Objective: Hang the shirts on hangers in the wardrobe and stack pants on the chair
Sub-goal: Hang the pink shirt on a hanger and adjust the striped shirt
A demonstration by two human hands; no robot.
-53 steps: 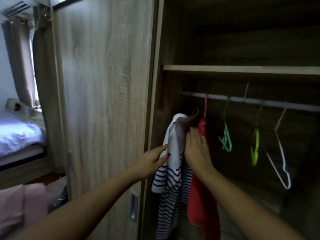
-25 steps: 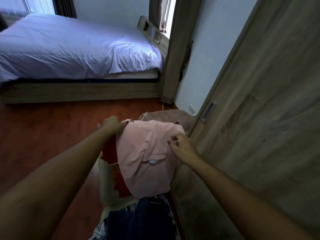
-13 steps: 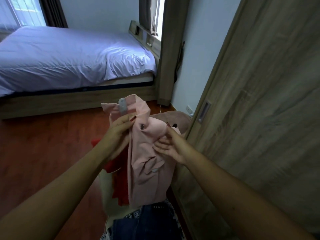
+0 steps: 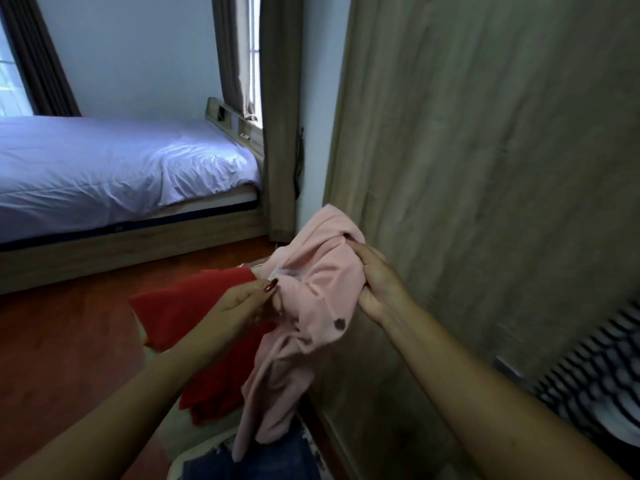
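A pink shirt (image 4: 308,306) with dark buttons hangs bunched between my two hands in front of the wardrobe door (image 4: 485,168). My left hand (image 4: 242,306) pinches its left side. My right hand (image 4: 379,282) grips the bunched cloth at its upper right. Below and left of the shirt lies a red garment (image 4: 194,313) on a pile, with blue denim pants (image 4: 252,462) at the bottom edge. A blurred striped shirt (image 4: 595,368) shows at the right edge, past the door.
A bed (image 4: 114,168) with a pale sheet stands at the left across the red-brown wooden floor (image 4: 62,341). Curtains (image 4: 280,116) hang by the window, between the bed and the wardrobe.
My view went from the open wardrobe down to the pile. Both hands picked up the pink shirt, lifted it and carried it right toward the wardrobe; my right hand now grips it.
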